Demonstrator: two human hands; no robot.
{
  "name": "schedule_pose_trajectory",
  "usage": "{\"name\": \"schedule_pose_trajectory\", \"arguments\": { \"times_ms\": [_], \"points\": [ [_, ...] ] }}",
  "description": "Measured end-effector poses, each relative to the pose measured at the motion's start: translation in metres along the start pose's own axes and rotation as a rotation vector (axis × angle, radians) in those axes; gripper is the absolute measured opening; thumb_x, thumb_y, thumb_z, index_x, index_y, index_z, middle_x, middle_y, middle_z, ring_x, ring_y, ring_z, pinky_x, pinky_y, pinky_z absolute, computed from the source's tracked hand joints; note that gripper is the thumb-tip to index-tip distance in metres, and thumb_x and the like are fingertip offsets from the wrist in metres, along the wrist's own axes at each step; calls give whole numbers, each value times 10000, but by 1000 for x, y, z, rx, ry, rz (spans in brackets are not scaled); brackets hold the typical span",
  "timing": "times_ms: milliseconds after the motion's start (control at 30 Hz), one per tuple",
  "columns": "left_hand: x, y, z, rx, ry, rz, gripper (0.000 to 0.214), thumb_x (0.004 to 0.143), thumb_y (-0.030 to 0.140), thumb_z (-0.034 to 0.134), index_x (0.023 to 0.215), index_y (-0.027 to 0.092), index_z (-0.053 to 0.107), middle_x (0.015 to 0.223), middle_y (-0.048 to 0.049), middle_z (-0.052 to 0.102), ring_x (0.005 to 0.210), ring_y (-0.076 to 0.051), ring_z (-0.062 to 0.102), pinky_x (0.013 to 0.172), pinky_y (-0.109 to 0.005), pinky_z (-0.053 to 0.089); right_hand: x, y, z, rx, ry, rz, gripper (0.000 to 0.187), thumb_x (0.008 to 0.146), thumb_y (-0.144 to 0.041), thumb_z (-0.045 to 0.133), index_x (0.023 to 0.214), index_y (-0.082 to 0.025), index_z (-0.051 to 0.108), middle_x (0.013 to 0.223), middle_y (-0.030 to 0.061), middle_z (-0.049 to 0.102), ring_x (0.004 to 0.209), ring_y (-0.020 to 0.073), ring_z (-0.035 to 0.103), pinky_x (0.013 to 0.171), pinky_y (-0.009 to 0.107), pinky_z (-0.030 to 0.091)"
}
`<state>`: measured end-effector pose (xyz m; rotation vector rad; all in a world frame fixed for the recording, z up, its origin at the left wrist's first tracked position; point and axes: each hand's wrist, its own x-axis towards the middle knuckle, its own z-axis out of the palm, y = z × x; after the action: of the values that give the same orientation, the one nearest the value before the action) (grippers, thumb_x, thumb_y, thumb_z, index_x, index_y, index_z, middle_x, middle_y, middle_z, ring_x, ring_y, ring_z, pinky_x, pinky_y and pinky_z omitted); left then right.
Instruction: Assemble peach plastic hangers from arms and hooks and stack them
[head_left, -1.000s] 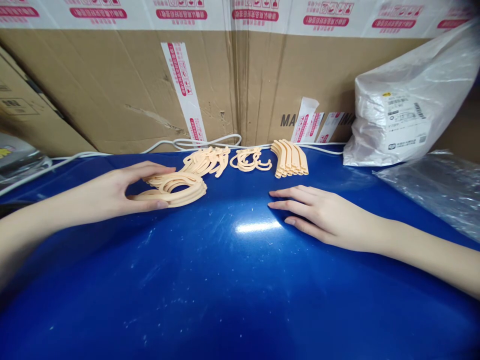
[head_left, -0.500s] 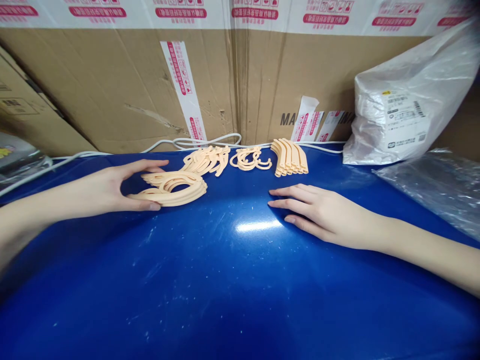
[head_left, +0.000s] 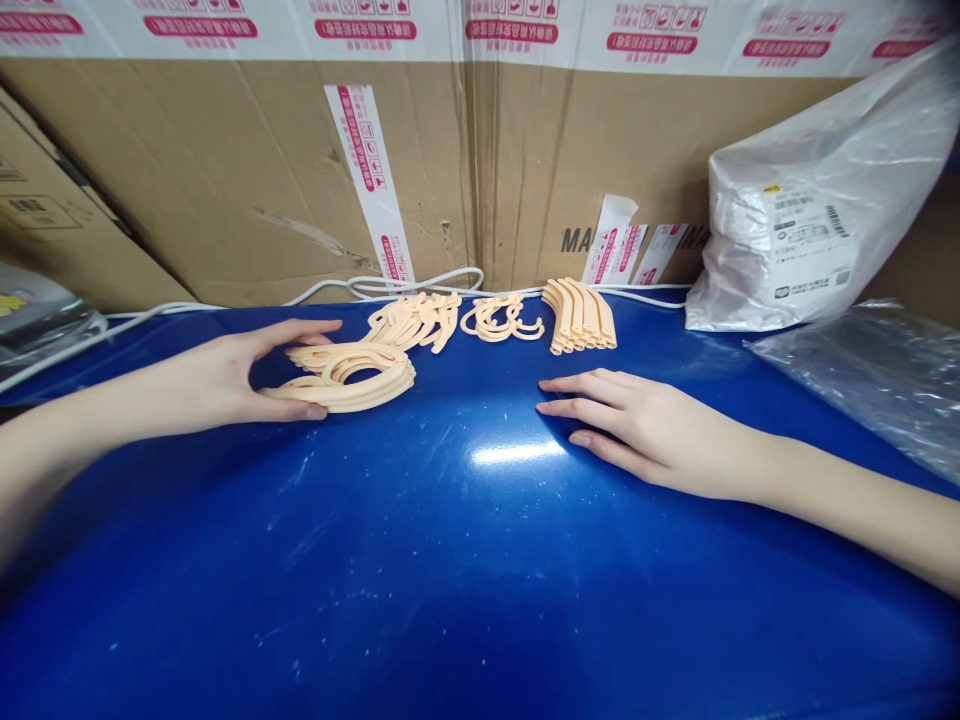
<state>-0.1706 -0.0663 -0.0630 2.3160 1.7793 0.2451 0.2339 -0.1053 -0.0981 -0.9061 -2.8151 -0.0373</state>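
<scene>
My left hand point(head_left: 259, 375) curves around the left end of a stack of curved beige plastic pieces point(head_left: 375, 385). Its thumb lies along the near side and its fingers reach over the far side; some fingers are hidden. The stack rests on the blue table. Behind it is a loose pile of slim beige pieces point(head_left: 412, 320), and to the right of that lie several beige hook-shaped pieces point(head_left: 495, 318). A neat row of beige curved tubes point(head_left: 581, 315) comes next to those. My right hand point(head_left: 626, 420) rests on the table in front of the tubes, fingers apart and holding nothing.
Large cardboard boxes point(head_left: 255, 160) wall off the back of the blue table point(head_left: 450, 580). A white cable point(head_left: 300, 293) runs along their foot. At the right stand a white plastic-wrapped package point(head_left: 750, 240) and a clear plastic bag point(head_left: 877, 370).
Almost nothing differs. The view has shifted very slightly; both hands and the beige pieces keep their places.
</scene>
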Motion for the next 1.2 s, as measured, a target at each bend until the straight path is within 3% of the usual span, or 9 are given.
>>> {"name": "schedule_pose_trajectory", "arguments": {
  "times_ms": [300, 1200],
  "points": [
    [-1, 3, 0, -17, -29, 8, 909, 647, 652, 645, 1427, 280, 365, 1360, -51, 558, 1166, -299, 575, 990, -397, 432, 1, -2, -1, 12, 19, -9, 369, 986, -300, 393, 1309, -221, 553, 1373, 95, 530, 1212, 232, 534, 1038, 447, 439],
    [-3, 3, -2, -66, -42, 49, 897, 677, 627, 645, 1437, 259, 344, 1381, -64, 535, 1203, -291, 556, 1027, -396, 418, 3, -3, -3, 18, 39, -12, 364, 975, -282, 418, 1306, -226, 559, 1370, 93, 538, 1208, 229, 545, 1030, 440, 452]
  ]
}}
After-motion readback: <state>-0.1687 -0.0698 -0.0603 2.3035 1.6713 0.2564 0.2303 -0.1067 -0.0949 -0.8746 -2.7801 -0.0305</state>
